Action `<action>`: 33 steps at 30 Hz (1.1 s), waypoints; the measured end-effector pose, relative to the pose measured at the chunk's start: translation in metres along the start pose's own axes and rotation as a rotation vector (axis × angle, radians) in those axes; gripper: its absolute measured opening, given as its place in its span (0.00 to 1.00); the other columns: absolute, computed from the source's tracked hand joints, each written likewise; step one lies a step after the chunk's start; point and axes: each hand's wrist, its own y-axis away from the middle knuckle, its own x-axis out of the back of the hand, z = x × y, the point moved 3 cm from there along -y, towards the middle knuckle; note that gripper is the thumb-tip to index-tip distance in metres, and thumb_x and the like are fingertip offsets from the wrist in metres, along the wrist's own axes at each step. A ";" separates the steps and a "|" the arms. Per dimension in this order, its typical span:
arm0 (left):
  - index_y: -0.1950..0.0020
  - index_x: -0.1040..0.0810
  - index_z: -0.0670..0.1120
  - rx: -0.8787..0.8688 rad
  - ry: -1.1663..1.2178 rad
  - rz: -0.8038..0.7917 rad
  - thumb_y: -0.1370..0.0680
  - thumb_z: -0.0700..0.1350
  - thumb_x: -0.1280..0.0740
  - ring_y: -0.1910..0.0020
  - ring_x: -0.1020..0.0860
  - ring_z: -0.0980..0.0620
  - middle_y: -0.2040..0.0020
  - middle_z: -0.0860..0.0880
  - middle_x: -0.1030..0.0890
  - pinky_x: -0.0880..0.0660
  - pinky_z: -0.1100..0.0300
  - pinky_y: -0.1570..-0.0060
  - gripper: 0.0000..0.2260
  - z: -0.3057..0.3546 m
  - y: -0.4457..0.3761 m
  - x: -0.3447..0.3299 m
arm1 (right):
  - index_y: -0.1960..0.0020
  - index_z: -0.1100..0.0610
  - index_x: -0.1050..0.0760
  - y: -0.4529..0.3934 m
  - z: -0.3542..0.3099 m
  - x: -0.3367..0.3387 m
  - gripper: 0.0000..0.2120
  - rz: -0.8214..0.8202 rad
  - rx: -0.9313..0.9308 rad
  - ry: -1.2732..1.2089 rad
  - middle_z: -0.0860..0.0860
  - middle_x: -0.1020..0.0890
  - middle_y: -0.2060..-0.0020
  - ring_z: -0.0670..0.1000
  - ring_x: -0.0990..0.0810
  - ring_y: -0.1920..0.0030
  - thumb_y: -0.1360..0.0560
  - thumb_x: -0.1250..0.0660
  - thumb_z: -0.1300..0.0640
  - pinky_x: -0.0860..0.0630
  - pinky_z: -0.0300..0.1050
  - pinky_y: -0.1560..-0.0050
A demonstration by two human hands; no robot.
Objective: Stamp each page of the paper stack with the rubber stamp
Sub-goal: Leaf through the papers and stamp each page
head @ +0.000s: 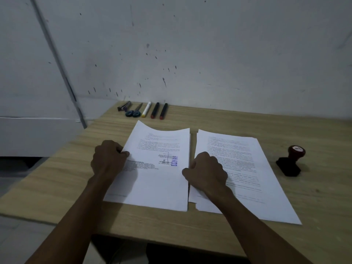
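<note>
The tabletop [238, 119] is pale wood grain, pushed into the corner of a dim room against a grey-white wall [209, 54] flecked with dark spots. Along the tabletop's far edge, toward the far-left corner, lies a neat row: a small dark tool I cannot identify [124, 106], blue-handled scissors [134, 111], a white marker with a yellow end [146, 109] and 2 black markers with red ends [159, 110].

2 piles of printed paper sit side by side in the middle of the tabletop, nearly touching. The left pile [152, 178] has a blue stamp mark [174, 161] on its top sheet, next to a signature; its far edge curls up slightly. The right pile [257, 178] shows dense text and no stamp mark that I can see.

The left hand [109, 157] curls its fingers round the left edge of the left pile, gripping it. The right hand [206, 169] is curled at the seam between the 2 piles, pinching the left pile's right edge.

The rubber stamp [290, 161], black base and dark red knob, lies tipped over near the tabletop's right edge, apart from the papers and both hands.
</note>
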 end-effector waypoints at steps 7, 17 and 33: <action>0.45 0.20 0.45 0.003 -0.011 0.014 0.29 0.47 0.26 0.44 0.23 0.41 0.44 0.44 0.19 0.27 0.49 0.46 0.14 0.001 0.005 -0.002 | 0.52 0.54 0.22 -0.001 0.004 -0.001 0.13 0.002 -0.003 -0.031 0.50 0.18 0.56 0.54 0.19 0.54 0.32 0.30 0.47 0.28 0.44 0.55; 0.43 0.20 0.44 -0.110 -0.060 0.054 0.26 0.49 0.28 0.42 0.24 0.41 0.42 0.42 0.21 0.27 0.48 0.45 0.15 0.015 0.009 -0.005 | 0.45 0.50 0.24 0.008 0.021 0.020 0.16 0.069 0.046 -0.116 0.47 0.21 0.50 0.52 0.21 0.46 0.28 0.29 0.43 0.33 0.43 0.54; 0.34 0.26 0.50 -0.576 -0.078 -0.402 0.28 0.59 0.29 0.35 0.33 0.45 0.37 0.46 0.28 0.31 0.51 0.40 0.26 0.151 0.098 -0.106 | 0.38 0.52 0.41 -0.003 0.174 0.111 0.33 0.725 -0.222 -0.253 0.58 0.26 0.42 0.61 0.23 0.46 0.33 0.23 0.57 0.25 0.55 0.55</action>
